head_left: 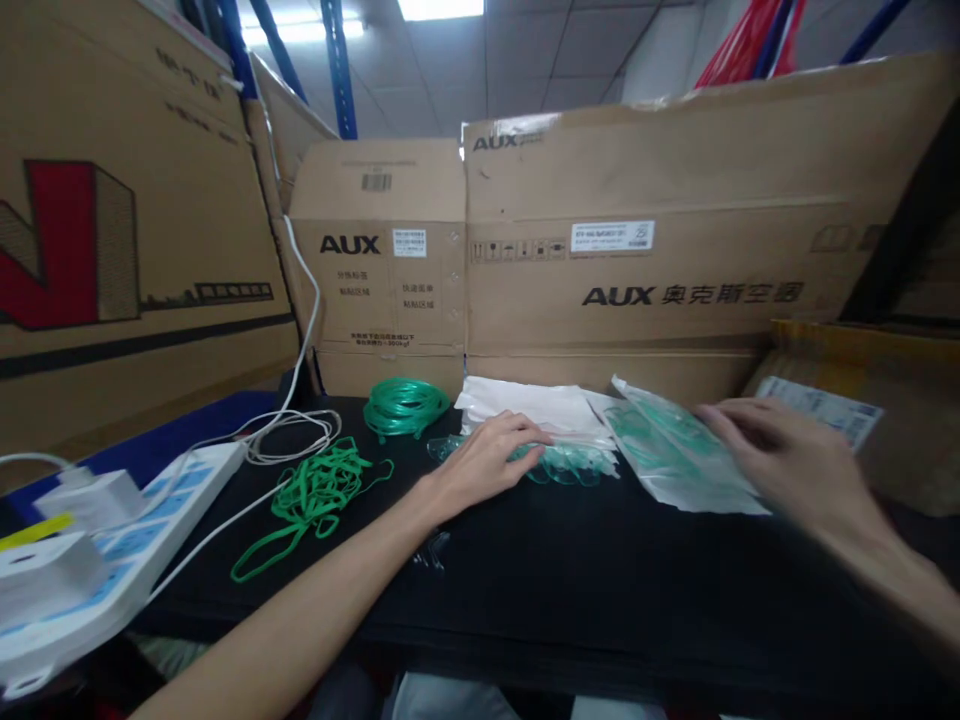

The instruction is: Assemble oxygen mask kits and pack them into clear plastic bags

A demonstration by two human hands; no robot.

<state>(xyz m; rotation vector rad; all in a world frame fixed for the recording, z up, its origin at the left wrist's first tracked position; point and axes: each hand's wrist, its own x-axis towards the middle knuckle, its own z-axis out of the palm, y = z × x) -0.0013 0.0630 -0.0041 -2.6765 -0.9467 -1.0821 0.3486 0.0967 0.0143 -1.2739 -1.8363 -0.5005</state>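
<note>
With right hand (pixel 787 445), pinches upper right edge of translucent bag (pixel 694 490) of green tubing (pixel 645 430), spread left of fingertips. Should handle light, limp, slippery; hold by the edge. With half-curled left hand (pixel 487 450), covers some clear plastic pieces (pixel 566 467); cannot tell whether gripping any.

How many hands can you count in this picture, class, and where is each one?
2. The left hand lies over the clear, green-tinted pieces; the right hand is at the edge of the translucent bag. No other hand shows.
</note>
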